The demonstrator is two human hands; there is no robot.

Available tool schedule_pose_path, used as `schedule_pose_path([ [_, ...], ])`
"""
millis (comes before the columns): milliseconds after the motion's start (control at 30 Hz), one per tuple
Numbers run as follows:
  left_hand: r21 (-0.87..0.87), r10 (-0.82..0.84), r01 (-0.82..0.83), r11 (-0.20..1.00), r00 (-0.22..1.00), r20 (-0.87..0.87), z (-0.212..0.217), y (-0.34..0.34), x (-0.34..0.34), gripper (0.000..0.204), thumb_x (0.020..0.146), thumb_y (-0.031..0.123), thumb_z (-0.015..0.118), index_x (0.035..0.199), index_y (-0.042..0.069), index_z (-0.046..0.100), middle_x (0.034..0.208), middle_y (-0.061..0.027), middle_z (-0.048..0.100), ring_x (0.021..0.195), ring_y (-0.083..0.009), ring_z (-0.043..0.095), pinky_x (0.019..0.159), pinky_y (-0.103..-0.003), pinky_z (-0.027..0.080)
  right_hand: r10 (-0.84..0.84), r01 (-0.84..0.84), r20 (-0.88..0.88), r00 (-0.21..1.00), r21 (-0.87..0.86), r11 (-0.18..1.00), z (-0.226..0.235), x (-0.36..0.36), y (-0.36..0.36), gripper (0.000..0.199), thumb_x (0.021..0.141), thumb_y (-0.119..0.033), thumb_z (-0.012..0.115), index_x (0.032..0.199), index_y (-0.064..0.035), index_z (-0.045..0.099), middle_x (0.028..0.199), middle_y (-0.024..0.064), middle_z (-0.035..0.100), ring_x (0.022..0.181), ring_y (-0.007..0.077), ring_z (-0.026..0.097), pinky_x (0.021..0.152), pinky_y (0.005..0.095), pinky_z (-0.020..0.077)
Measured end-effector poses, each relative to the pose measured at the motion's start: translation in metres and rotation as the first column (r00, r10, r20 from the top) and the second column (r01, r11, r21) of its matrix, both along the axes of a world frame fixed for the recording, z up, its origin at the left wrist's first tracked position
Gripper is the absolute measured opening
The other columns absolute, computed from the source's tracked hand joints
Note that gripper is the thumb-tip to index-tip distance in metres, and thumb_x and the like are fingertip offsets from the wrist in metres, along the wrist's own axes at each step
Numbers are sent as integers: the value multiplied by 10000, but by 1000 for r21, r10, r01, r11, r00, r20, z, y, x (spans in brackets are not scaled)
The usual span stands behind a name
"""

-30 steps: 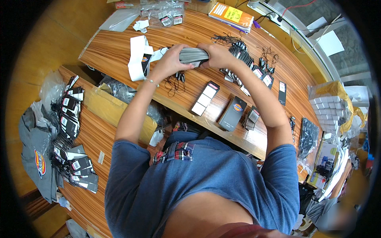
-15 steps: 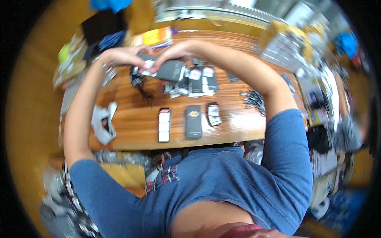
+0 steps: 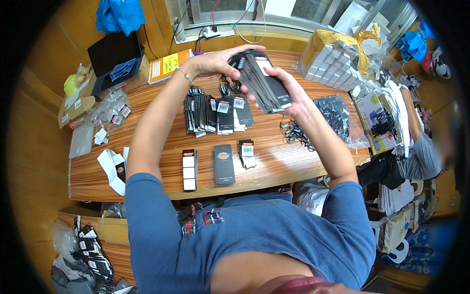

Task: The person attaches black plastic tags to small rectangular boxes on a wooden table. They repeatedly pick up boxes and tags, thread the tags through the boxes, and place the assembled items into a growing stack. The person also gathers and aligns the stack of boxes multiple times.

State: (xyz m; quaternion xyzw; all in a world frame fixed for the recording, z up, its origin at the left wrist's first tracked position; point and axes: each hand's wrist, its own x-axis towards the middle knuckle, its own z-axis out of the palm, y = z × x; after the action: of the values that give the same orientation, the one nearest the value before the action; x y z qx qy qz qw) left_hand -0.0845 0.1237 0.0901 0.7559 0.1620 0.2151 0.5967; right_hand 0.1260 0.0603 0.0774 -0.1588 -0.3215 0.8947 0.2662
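Observation:
Above the far part of the table I hold a thick stack of dark grey hang tags (image 3: pixel 267 85), tilted, with a white barcode sticker on its front tag. My left hand (image 3: pixel 218 62) is closed round its upper left end, where black cords bunch. My right hand (image 3: pixel 291 93) grips its right side, thumb on the front. Just below lie more hang tags (image 3: pixel 199 115) in a row, corded and partly stickered. Nearer me are a strip of white stickers (image 3: pixel 189 170), a single dark tag (image 3: pixel 224 165) and a small pile of stickered tags (image 3: pixel 247 153).
Black cords (image 3: pixel 298 133) and a clear bag of dark pieces (image 3: pixel 333 115) lie at the right. White boxes (image 3: pixel 325 66) in plastic stand behind. A white paper band (image 3: pixel 112 169) is at the left, near a laptop (image 3: pixel 115 59). Another person's arm (image 3: pixel 413 117) shows far right.
The stack has moved right and tilted, now showing its fanned edges. Both hands have shifted right with it. The view has shifted too, and the tags below show more fully.

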Motion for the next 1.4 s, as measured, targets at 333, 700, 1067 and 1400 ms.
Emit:
schedule_pose_path([
  [333,5,-86,89,996,972,-217,-5,3,41,626,719,97,662,1282,24,398,1239,-78,463,1176,-158,393,1011,-297,295,-134,127,-50,990,-122,984,-26,59,-43,526,840,-326,505,1216,27,399,1035,239,550,804,300,620,654,398,554],
  [700,126,86,-134,983,941,329,-33,-28,90,494,836,399,558,1189,57,504,1140,-62,548,1092,-155,489,961,-315,356,-240,221,-114,964,-153,963,-17,66,-50,508,848,-325,506,1194,35,411,1047,213,546,823,270,615,686,365,549],
  [1067,62,590,-717,694,616,522,-51,-14,96,184,885,85,485,1030,14,573,985,-43,612,986,-135,547,901,-253,409,-290,216,-232,928,-297,930,-22,43,-59,496,849,-331,501,1190,20,421,1065,204,546,878,270,595,755,374,517],
  [1400,757,512,-462,462,836,198,-6,-67,34,874,613,434,737,1309,92,335,1308,-112,381,1233,-237,333,1013,-409,265,-134,139,133,982,-29,990,-17,64,-9,482,840,-298,520,1196,10,418,1039,231,556,833,297,620,688,382,544],
])
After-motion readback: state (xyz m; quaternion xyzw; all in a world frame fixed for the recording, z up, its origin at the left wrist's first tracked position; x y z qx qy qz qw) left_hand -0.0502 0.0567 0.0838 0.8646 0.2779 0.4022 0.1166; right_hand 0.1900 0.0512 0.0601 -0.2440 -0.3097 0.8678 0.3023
